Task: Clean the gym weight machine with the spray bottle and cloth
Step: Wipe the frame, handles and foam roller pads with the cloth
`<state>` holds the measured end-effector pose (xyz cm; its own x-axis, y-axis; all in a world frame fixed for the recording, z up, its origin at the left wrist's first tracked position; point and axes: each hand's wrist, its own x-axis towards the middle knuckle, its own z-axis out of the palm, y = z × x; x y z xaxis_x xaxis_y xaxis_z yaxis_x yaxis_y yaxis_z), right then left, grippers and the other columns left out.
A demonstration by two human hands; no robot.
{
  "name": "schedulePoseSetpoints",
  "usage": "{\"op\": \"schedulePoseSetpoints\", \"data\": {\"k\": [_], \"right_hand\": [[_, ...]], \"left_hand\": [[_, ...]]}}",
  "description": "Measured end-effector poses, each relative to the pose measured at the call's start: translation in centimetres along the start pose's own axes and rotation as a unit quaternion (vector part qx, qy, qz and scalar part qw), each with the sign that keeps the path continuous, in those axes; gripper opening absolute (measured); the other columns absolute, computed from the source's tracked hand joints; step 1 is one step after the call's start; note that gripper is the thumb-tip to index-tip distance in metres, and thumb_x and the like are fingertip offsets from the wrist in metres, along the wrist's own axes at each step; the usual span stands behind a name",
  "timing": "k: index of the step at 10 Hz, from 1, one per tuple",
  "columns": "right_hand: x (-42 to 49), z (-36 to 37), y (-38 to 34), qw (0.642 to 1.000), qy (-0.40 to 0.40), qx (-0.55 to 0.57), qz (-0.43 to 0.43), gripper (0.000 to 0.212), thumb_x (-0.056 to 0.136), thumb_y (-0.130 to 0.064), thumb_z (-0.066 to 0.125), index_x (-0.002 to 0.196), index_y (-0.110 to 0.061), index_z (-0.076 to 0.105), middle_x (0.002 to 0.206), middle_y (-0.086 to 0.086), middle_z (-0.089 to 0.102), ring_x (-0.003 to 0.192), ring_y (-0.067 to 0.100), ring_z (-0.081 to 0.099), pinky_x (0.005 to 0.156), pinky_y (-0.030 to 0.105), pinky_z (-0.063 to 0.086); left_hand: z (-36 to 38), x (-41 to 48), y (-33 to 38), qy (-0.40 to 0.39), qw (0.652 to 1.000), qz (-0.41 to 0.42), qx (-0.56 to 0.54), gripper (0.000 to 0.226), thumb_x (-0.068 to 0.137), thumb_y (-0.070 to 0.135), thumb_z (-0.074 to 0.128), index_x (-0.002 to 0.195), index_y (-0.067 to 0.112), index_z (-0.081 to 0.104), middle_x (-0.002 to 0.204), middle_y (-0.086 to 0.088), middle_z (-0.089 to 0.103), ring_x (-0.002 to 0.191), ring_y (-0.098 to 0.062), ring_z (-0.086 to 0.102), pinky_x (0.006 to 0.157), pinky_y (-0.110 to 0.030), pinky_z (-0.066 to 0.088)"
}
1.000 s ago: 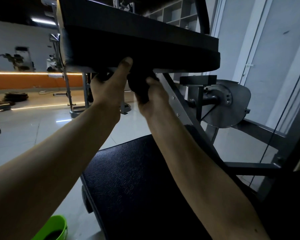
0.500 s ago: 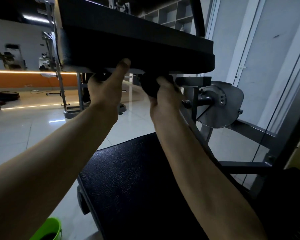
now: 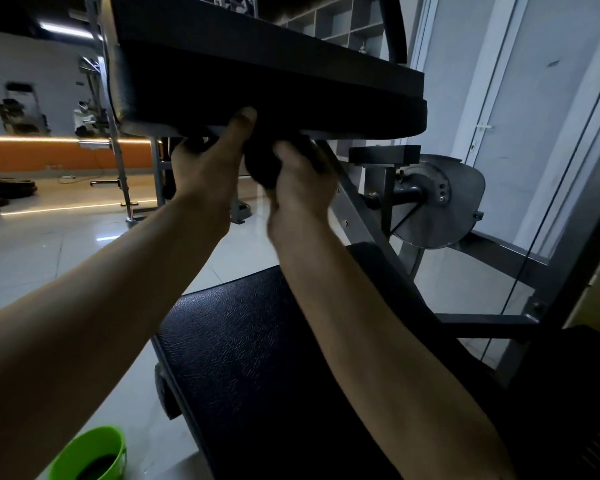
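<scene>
Left grip [image 3: 205,171] curls round the black padded vinyl rest [image 3: 274,88] edge, upper centre, probably steadying it. Right grip [image 3: 302,188] clutches a dark wadded cloth [image 3: 260,164] against the underside to wipe.

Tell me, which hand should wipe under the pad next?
Right. The right hand holds the cloth just under the pad; the left hand only grips the pad's edge, likely steadying it.

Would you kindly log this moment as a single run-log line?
left hand: grips upper pad edge | right hand: holds dark cloth under pad | green bucket: on floor
</scene>
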<state>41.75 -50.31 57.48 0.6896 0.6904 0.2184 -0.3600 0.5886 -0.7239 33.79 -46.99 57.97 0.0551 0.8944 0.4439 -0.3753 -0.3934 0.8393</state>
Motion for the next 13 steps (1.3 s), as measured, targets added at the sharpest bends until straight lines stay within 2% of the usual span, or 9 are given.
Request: {"op": "schedulePoseSetpoints", "data": {"k": [1,3,6,7,9,10,11,12,13], "right_hand": [[-0.1,0.1,0.1,1.0,-0.006,-0.009,-0.01,0.021,0.088,0.003,0.069,0.089,-0.018,0.069,0.096,0.007,0.075,0.094,0.025,0.072,0.089,0.04,0.06],[5.3,-3.6,-3.1,0.989,0.117,0.088,0.026,0.031,0.092,-0.003,0.068,0.123,-0.006,0.064,0.113,0.014,0.072,0.093,0.021,0.071,0.086,0.033,0.061],[1.7,0.0,0.8,0.988,-0.019,0.074,0.131,0.015,0.098,-0.002,0.061,0.111,-0.009,0.063,0.122,0.021,0.071,0.111,0.032,0.071,0.093,0.037,0.061],[2.6,-1.1,-0.8,0.99,0.004,0.074,0.124,0.022,0.1,-0.007,0.059,0.122,-0.004,0.064,0.118,0.018,0.072,0.108,0.026,0.072,0.095,0.033,0.059],[1.7,-1.1,-0.9,0.989,-0.074,0.006,0.129,0.036,0.11,-0.009,0.038,0.144,0.002,0.045,0.09,0.0,0.051,0.084,0.01,0.063,0.069,0.023,0.052],[2.4,1.3,2.4,0.982,-0.116,-0.017,0.151,0.032,0.103,-0.007,0.055,0.135,-0.002,0.052,0.103,0.006,0.062,0.121,0.024,0.065,0.083,0.027,0.054],[3.9,1.5,3.2,0.983,-0.093,-0.047,0.152,0.025,0.097,-0.013,0.066,0.12,-0.006,0.058,0.115,0.016,0.069,0.109,0.028,0.068,0.091,0.031,0.055],[9.7,0.7,4.4,0.983,-0.053,-0.075,0.158,0.032,0.103,-0.021,0.06,0.129,-0.002,0.056,0.094,0.008,0.064,0.095,0.023,0.069,0.064,0.018,0.051],[11.4,0.0,5.1,0.986,-0.039,-0.008,0.163,0.035,0.108,-0.02,0.049,0.138,-0.003,0.054,0.091,0.005,0.06,0.105,0.026,0.068,0.055,0.019,0.046]], "left_hand": [[-0.4,-0.2,0.4,-0.006,1.0,0.0,0.009,0.056,0.081,0.049,0.081,0.127,0.022,0.064,0.114,0.012,0.07,0.098,0.001,0.064,0.096,-0.027,0.049],[-3.3,0.0,0.8,0.025,0.999,0.019,0.0,0.079,0.073,0.058,0.083,0.139,0.028,0.053,0.129,0.015,0.06,0.124,-0.009,0.05,0.113,-0.038,0.036],[-3.1,-0.1,0.3,0.043,0.998,0.024,-0.028,0.075,0.074,0.051,0.085,0.138,0.025,0.057,0.129,0.013,0.064,0.123,-0.007,0.055,0.114,-0.037,0.039],[-3.1,-0.1,0.1,0.037,0.998,0.033,-0.038,0.081,0.072,0.052,0.086,0.141,0.025,0.054,0.132,0.012,0.063,0.124,-0.006,0.055,0.11,-0.033,0.039],[-3.0,0.4,-0.7,0.04,0.998,0.028,-0.047,0.082,0.072,0.05,0.086,0.14,0.025,0.048,0.132,0.011,0.062,0.125,-0.008,0.057,0.115,-0.037,0.038],[-2.7,-0.1,-0.2,0.048,0.997,0.034,-0.046,0.069,0.073,0.048,0.087,0.131,0.025,0.057,0.124,0.014,0.069,0.118,-0.003,0.063,0.108,-0.03,0.043],[-2.4,-0.2,0.2,0.052,0.998,0.027,-0.039,0.066,0.074,0.046,0.087,0.131,0.024,0.061,0.12,0.016,0.071,0.113,-0.001,0.065,0.101,-0.024,0.045],[-2.7,0.0,0.1,0.058,0.998,0.027,-0.027,0.069,0.074,0.05,0.086,0.133,0.024,0.061,0.122,0.015,0.07,0.113,0.0,0.063,0.096,-0.022,0.044],[-2.7,0.0,0.0,0.044,0.999,0.028,-0.017,0.07,0.074,0.053,0.085,0.133,0.025,0.061,0.124,0.014,0.069,0.116,-0.002,0.061,0.095,-0.021,0.043]]}}
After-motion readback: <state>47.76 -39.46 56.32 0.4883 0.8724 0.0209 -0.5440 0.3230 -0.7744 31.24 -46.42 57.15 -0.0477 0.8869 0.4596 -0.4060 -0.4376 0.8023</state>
